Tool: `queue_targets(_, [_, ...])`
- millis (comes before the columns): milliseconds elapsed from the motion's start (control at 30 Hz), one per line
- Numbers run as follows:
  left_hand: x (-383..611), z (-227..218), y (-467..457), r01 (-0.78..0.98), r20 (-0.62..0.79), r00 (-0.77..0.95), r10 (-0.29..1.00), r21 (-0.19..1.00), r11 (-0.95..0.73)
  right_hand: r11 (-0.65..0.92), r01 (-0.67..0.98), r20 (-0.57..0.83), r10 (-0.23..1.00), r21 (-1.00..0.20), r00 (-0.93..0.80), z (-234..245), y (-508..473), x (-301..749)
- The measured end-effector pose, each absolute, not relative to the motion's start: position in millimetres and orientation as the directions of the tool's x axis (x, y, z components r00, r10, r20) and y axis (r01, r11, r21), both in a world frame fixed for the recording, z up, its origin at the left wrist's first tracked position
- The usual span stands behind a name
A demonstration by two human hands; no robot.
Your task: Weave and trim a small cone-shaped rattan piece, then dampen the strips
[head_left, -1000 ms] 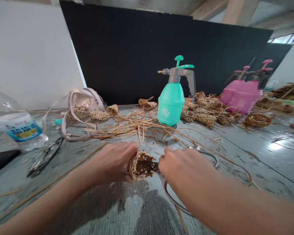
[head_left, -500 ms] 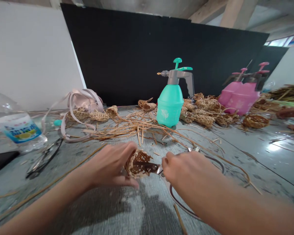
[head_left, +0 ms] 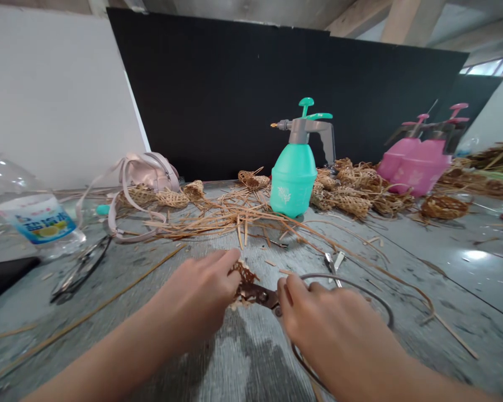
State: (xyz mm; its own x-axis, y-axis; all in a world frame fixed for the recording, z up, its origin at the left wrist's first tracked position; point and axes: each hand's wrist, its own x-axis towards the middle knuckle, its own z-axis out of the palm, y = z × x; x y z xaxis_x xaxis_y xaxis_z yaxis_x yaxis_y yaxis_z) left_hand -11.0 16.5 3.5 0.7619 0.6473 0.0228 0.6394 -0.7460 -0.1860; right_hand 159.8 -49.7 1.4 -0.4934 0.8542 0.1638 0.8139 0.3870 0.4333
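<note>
Your left hand (head_left: 197, 296) is closing, its fingers (head_left: 230, 262) pressing together and pinching a small woven basket (head_left: 243, 279), mostly hidden. Your right hand (head_left: 331, 318) is curling around the handle of dark metal scissors (head_left: 255, 294), their blades reaching into the weave. The basket is hovering above the grey table (head_left: 402, 290), in front of the teal pressure sprayer (head_left: 291, 187). Right of that sprayer, more woven baskets (head_left: 352, 204) are lying, and pink sprayers (head_left: 419, 167) are standing farther off, their contents hidden.

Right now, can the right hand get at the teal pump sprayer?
Probably yes: only loose strips lie between the right hand and the teal pump sprayer, though it must first release the scissors.
</note>
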Motion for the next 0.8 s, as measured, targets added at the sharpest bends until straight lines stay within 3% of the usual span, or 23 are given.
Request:
queue_targets(233, [1,10,7,0.766,-0.107,0.602,0.791,-0.2,-0.61,0.376,0.816,0.34,0.771,0.439,-0.538,-7,-62,156])
queue_targets(367, [4,10,11,0.751,-0.142,0.597,0.79,-0.248,-0.612,0.369,0.827,0.365,0.766,0.424,-0.529,-6,-65,153])
queue_targets(667, [1,11,20,0.742,-0.081,0.609,0.789,-0.292,-0.603,0.305,0.86,0.25,0.869,0.409,-0.427,8,-57,140])
queue_targets(800, [0,9,21,0.758,-0.013,0.611,0.792,-0.279,-0.589,0.257,0.889,0.131,0.936,0.379,-0.326,23,-53,126])
